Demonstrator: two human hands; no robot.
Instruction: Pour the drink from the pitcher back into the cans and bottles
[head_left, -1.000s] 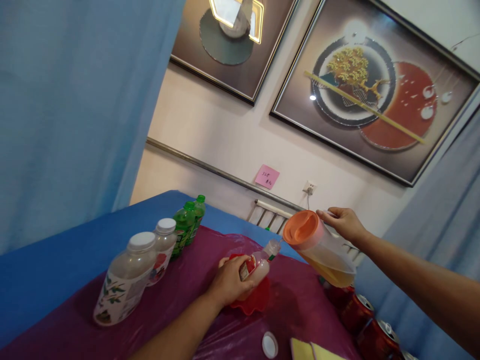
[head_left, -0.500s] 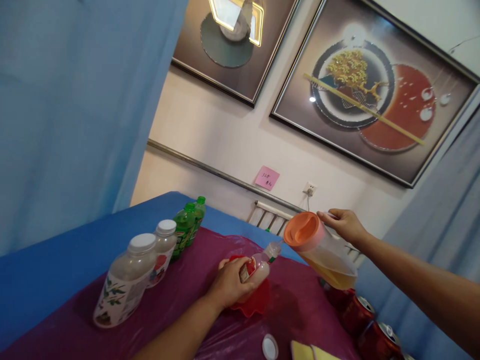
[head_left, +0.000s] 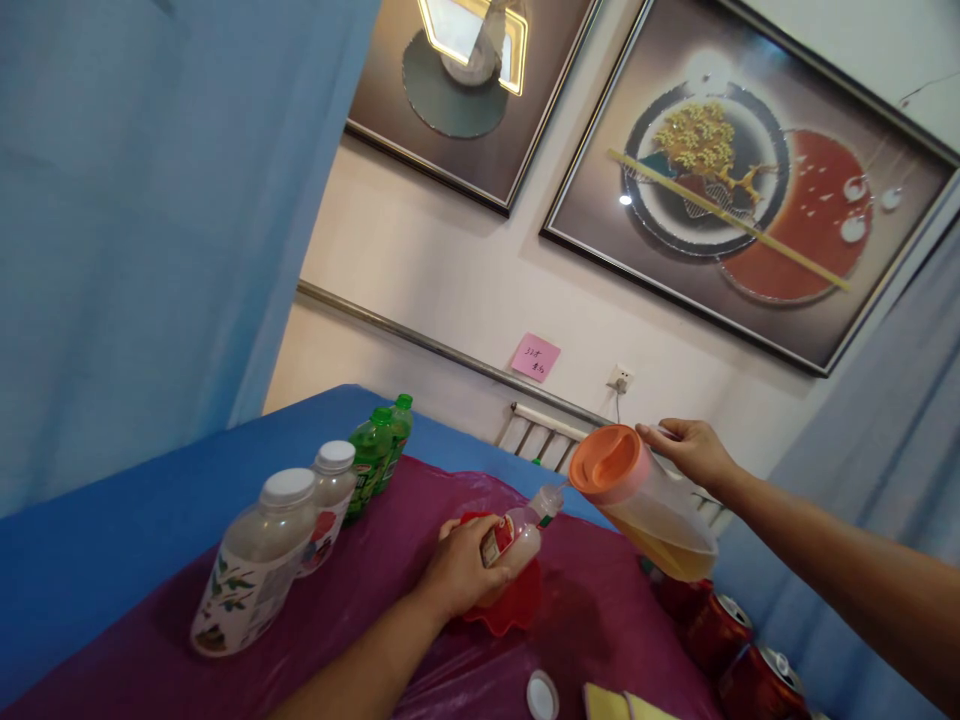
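My left hand (head_left: pixel 466 568) is wrapped round a small clear bottle (head_left: pixel 523 538) with a red label, tilted with its open mouth up to the right, above a red scalloped dish (head_left: pixel 517 605). My right hand (head_left: pixel 694 452) grips the handle of a clear pitcher (head_left: pixel 652 510) with an orange lid. The pitcher is tipped left and holds yellowish liquid. Its spout is beside the bottle's mouth, with a thin stream between them. A white cap (head_left: pixel 541 695) lies on the purple sheet (head_left: pixel 397 610).
Two white-capped bottles (head_left: pixel 251 570) and two green bottles (head_left: pixel 369 455) stand at the left. Several red cans (head_left: pixel 720 630) are at the right, and a folded yellow cloth (head_left: pixel 619 703) lies at the front edge. Blue curtains hang on both sides.
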